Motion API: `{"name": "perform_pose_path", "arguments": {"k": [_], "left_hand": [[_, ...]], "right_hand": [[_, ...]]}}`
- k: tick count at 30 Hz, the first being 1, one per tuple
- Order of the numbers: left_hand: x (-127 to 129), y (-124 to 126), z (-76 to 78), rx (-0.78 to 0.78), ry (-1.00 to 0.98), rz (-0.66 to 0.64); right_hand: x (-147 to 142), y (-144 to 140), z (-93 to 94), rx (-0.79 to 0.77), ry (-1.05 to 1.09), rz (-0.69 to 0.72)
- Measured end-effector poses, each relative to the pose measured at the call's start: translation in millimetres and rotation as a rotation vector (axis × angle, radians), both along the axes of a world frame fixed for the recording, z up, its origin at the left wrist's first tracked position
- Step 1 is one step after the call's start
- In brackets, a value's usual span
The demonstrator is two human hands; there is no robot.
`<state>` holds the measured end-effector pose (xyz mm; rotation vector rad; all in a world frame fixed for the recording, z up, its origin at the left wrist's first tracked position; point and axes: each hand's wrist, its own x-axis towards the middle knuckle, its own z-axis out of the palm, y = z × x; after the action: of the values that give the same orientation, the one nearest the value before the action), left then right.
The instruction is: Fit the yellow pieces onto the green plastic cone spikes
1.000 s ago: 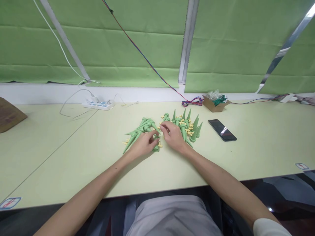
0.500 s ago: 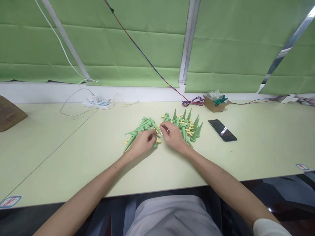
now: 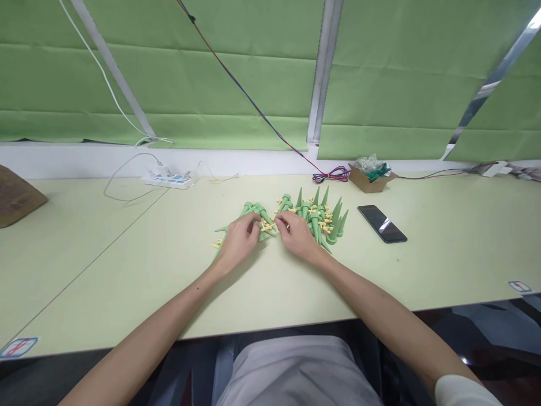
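Observation:
My left hand [image 3: 240, 241] is over the left heap of green plastic watering spikes [image 3: 265, 214] with yellow valves. Its fingers are curled together, and the hand hides whatever lies in or under them. A yellow valve [image 3: 267, 226] shows just beyond its fingertips. Close by on the right, my right hand [image 3: 297, 234] holds thumb and forefinger pinched; anything between them is too small to make out. Past its knuckles stands the right heap of green spikes [image 3: 315, 223], mixed with yellow valves [image 3: 325, 228]. Several spikes there point upward.
Right of the heaps lies a black phone [image 3: 382, 224]. Behind it sits a small cardboard box [image 3: 372, 183] with clear and green plastic, beside coiled wires [image 3: 332, 176]. A power strip [image 3: 169, 179] with white cables is at the back left. A brown object [image 3: 19, 197] lies far left.
My left hand has shifted slightly left and away from me, back over the left heap. The green piece and valve below its fingers no longer show there. My right hand stays nearly still.

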<state>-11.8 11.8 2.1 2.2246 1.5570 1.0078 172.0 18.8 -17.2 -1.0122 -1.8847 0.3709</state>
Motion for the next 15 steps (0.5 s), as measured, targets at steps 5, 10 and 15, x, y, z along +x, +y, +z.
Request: {"name": "perform_pose_path", "arguments": {"k": [5,10,15], "left_hand": [[1.1,-0.7,-0.5,-0.001,-0.016,-0.02],[1.7,-2.6,-0.4,-0.022,-0.046,-0.034],[2.7,-7.1,1.7,-0.086,-0.164,-0.03]], "right_hand": [[-0.2,1.5,-2.6,-0.005,-0.02,-0.001],[-0.6,1.4,-3.5,-0.012,-0.015,0.024],[-1.2,-0.6,-2.7,-0.08,0.067,0.067]]}}
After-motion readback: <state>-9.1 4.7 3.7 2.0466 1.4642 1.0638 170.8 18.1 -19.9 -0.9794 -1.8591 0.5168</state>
